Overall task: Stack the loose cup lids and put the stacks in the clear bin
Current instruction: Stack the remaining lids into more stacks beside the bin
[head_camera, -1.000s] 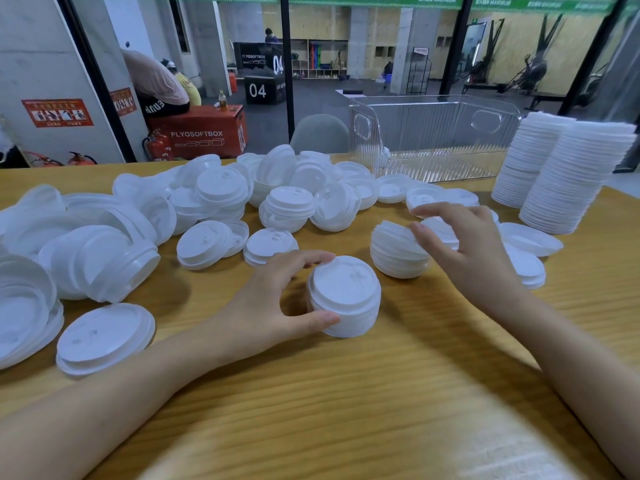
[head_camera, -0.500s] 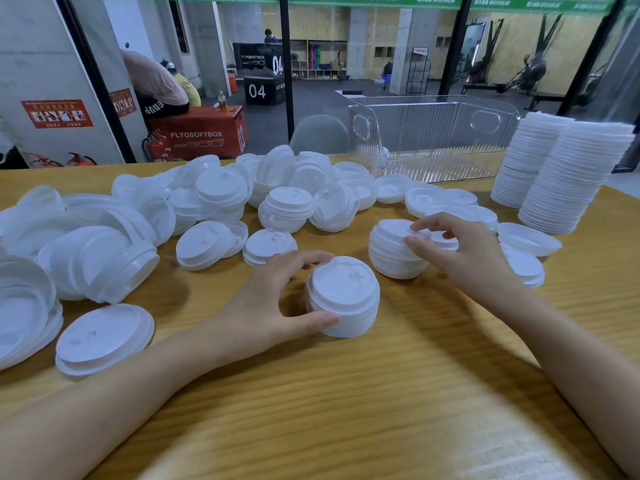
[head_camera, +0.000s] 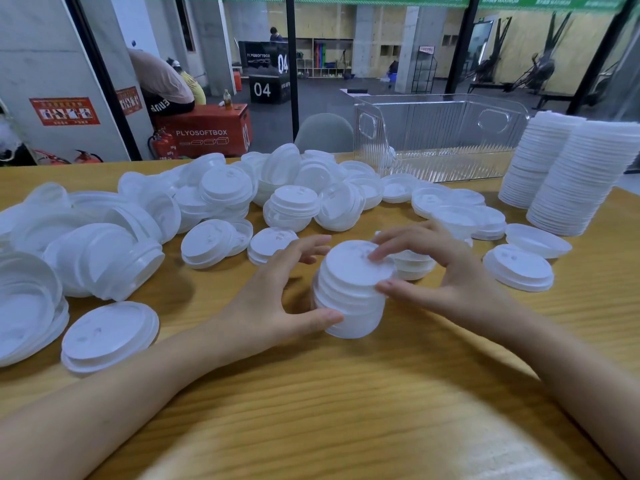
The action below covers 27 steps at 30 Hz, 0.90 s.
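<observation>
A short stack of white cup lids (head_camera: 349,292) stands on the wooden table (head_camera: 346,410) in front of me. My left hand (head_camera: 273,303) curls round its left side, thumb at the base. My right hand (head_camera: 443,275) holds the top lid of that stack, fingers on its upper face and thumb at its rim. A smaller stack of lids (head_camera: 412,265) sits just behind, partly hidden by my right hand. Loose lids (head_camera: 221,202) lie heaped across the left and middle. The clear bin (head_camera: 440,140) stands at the back right.
Two tall lid stacks (head_camera: 571,174) stand at the right edge beside the bin. Single lids (head_camera: 519,268) lie right of my hands, and a flat pair (head_camera: 107,337) at near left. A glass partition runs behind the table, with a chair back (head_camera: 323,133).
My right hand came left from the smaller stack with lids and set them on the stack my left hand holds, which is now taller.
</observation>
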Tool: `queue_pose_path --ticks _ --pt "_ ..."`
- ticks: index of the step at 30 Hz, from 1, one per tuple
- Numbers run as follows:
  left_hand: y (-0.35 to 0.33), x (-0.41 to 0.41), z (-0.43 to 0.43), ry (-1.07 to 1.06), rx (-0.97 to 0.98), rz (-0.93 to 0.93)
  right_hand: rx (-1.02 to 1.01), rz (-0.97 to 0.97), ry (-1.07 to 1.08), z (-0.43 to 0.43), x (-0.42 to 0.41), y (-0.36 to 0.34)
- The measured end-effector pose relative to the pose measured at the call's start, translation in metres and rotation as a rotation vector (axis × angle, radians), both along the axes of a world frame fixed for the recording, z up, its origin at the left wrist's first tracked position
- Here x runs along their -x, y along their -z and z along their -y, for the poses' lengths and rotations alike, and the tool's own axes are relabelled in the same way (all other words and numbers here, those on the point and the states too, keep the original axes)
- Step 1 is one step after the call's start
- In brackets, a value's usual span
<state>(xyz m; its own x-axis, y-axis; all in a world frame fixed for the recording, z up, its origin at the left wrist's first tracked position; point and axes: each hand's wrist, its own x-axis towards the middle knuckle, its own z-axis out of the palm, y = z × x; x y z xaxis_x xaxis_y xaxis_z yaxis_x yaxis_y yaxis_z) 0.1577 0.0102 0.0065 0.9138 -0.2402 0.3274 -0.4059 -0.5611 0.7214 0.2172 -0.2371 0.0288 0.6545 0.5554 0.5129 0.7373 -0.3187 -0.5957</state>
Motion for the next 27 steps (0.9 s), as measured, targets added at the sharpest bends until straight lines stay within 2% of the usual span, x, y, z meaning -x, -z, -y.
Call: queue_pose_path --ticks 17,19,23,27 --pt "-0.003 0.003 0.000 -0.011 -0.039 0.033 0.083 0.045 -0.006 -0.003 -0.005 0.009" --pt "-0.003 0.003 0.000 -0.011 -0.039 0.033 0.030 0.068 0.047 -0.001 -0.007 0.005" --pt "-0.004 0.003 0.000 -0.013 -0.042 0.033 -0.078 0.065 0.289 0.010 -0.018 -0.002" --pt "-0.004 0.003 0.001 -0.009 -0.041 0.030 0.057 -0.109 0.476 0.022 -0.032 0.002"
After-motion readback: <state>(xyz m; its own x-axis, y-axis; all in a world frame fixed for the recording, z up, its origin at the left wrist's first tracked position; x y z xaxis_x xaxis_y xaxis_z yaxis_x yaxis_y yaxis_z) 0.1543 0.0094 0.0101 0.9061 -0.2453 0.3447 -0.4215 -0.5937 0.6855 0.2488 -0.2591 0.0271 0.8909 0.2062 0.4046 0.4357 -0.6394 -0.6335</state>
